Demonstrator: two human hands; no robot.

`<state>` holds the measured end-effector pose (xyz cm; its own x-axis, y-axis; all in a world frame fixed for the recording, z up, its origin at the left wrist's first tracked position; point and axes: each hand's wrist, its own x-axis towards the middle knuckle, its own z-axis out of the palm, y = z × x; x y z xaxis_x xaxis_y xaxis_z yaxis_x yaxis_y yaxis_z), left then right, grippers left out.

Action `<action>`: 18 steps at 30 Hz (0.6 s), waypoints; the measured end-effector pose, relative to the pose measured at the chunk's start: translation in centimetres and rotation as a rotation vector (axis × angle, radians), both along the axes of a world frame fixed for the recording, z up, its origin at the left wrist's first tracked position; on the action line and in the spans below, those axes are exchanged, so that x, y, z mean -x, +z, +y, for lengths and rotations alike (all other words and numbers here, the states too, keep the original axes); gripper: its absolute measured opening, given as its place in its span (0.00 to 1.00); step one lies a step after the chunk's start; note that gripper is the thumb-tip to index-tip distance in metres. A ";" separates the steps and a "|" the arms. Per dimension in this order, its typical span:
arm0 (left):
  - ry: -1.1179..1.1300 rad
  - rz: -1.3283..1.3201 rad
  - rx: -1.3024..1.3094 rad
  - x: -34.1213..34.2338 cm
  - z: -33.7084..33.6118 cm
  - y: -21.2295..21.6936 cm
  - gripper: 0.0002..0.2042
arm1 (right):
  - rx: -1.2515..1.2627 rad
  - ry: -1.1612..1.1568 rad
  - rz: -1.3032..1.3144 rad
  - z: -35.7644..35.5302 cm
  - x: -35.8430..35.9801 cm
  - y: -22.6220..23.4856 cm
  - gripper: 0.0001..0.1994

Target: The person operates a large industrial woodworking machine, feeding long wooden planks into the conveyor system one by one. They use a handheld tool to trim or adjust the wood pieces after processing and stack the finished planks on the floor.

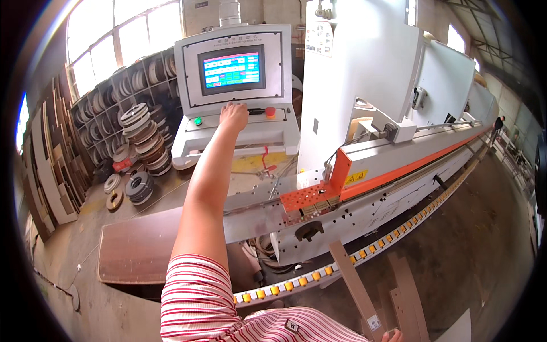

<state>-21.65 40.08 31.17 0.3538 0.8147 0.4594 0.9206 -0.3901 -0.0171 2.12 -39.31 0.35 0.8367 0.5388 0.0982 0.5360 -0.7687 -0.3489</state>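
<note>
My left hand [233, 118] reaches up to the ledge of a white control console [191, 132], its fingers bunched on the panel below a lit touchscreen [232, 70]. What lies under the fingertips is hidden by the hand. Just right of it are a black pen-like piece [256, 111] and a red push button [270, 112]; a green button [198, 121] sits to the left. At the lower edge only the fingers of my right hand [392, 336] show, curled at the edge of a long narrow brown board [348, 272] with a white label.
A long white edge banding machine [364, 222] with an orange guard [343, 174] runs off to the right. Below it curves a rail of yellow rollers [303, 281]. Banding rolls [149, 145] and leaning panels [54, 162] stand left. A person [497, 126] is far right.
</note>
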 end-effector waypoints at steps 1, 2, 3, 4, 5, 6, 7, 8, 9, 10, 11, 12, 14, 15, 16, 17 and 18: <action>0.018 0.088 0.032 -0.3 1.8 0.0 0.15 | 0.016 -0.027 -0.017 1.5 0.7 0.6 0.24; 0.037 0.178 0.062 -0.6 3.6 0.0 0.17 | 0.031 -0.053 -0.034 3.2 1.6 1.1 0.25; 0.038 0.205 0.049 -0.6 5.7 -1.2 0.17 | 0.060 -0.081 -0.048 4.3 2.4 1.8 0.25; 0.039 0.232 0.030 -0.7 7.4 -2.1 0.18 | 0.041 -0.038 -0.027 5.1 2.8 1.9 0.27; 0.039 0.260 0.011 -1.1 9.0 -3.0 0.20 | 0.021 0.004 -0.007 6.1 3.0 1.6 0.28; -0.004 0.249 0.130 -5.6 7.3 -3.0 0.21 | 0.027 -0.024 0.003 5.5 3.7 1.2 0.30; 0.021 0.222 0.111 -5.6 9.3 -3.8 0.19 | -0.037 0.016 -0.068 5.8 3.6 -0.8 0.31; 0.039 0.195 0.091 -5.1 11.9 -4.2 0.18 | -0.099 0.050 -0.141 5.8 3.1 -3.1 0.32; 0.001 0.410 0.090 -3.7 12.9 -4.0 0.14 | 0.036 0.057 0.034 6.6 2.8 -3.8 0.47; -0.070 0.352 -0.088 -2.9 13.9 -5.1 0.11 | 0.049 0.052 0.002 8.3 3.1 -2.5 0.38; -0.081 0.364 -0.145 -2.8 14.7 -6.0 0.12 | 0.119 0.055 0.009 7.4 2.3 -3.6 0.36; -0.120 0.233 -0.264 -1.2 16.1 -6.5 0.11 | 0.136 0.081 0.049 9.1 2.0 -1.7 0.32; -0.060 0.353 -0.318 -1.4 15.3 -6.2 0.11 | 0.096 0.062 -0.022 8.7 1.8 -1.8 0.28; -0.054 0.528 -0.335 0.3 16.3 -5.5 0.11 | 0.071 0.066 -0.004 8.6 1.8 -1.3 0.27; -0.119 0.522 -0.386 3.2 19.1 -5.0 0.13 | 0.055 0.087 -0.036 8.2 2.0 -0.9 0.27; -0.043 0.501 -0.253 0.9 17.6 -5.3 0.14 | 0.099 0.027 -0.008 6.4 2.6 -0.2 0.26; -0.056 0.462 -0.257 1.5 17.0 -5.1 0.15 | 0.119 0.004 0.020 5.1 3.1 0.0 0.26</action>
